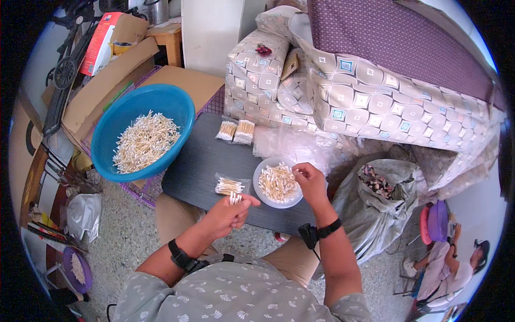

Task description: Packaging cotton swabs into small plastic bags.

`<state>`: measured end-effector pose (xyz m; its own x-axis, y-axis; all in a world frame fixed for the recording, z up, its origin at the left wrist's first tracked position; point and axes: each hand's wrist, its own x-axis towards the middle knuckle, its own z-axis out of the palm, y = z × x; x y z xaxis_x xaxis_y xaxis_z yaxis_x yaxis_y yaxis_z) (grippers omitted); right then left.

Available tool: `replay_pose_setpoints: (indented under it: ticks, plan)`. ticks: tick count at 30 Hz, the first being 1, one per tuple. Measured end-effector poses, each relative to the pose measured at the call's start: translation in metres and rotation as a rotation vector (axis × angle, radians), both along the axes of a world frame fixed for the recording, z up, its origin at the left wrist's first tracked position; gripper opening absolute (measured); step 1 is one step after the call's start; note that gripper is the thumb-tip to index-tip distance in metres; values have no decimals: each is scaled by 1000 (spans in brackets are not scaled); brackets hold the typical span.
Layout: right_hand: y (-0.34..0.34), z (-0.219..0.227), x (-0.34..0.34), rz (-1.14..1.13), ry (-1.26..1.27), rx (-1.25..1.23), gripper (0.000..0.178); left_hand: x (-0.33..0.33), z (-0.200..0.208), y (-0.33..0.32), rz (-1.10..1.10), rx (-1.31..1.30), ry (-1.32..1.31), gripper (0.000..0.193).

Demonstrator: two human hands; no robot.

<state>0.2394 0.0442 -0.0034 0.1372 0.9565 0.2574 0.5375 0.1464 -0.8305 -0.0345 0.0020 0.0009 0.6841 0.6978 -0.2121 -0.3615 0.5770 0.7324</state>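
Loose swabs (276, 184) lie in a pale round bowl (279, 205) on the dark tabletop (196, 155), between the two hands: right hand (309, 182) at the bowl's right rim, the nearer; left hand (228, 216) off to the left and closer to the body, gripping a small bunch (235, 198), white tips up. Right thumb and fingers drawn together, though whether they pinch a swab I can't tell. Pale tan sticks, white ends, heaped, long axes crossing every way
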Motion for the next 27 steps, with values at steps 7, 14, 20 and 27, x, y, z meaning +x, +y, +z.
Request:
replay_pose_setpoints:
  ticks: [7, 14, 20, 27]
  plan:
    - [-43, 21, -33, 68, 733, -118, 10, 19, 13, 16, 107, 115, 227, 25]
    - [-73, 28, -59, 107, 762, -118, 8, 30, 11, 16, 185, 163, 166, 20]
    - [-82, 20, -61, 130, 529, -147, 8, 28, 9, 10, 278, 252, 232, 13]
    - [-87, 17, -66, 133, 442, -79, 6, 24, 17, 4, 307, 442, 345, 13]
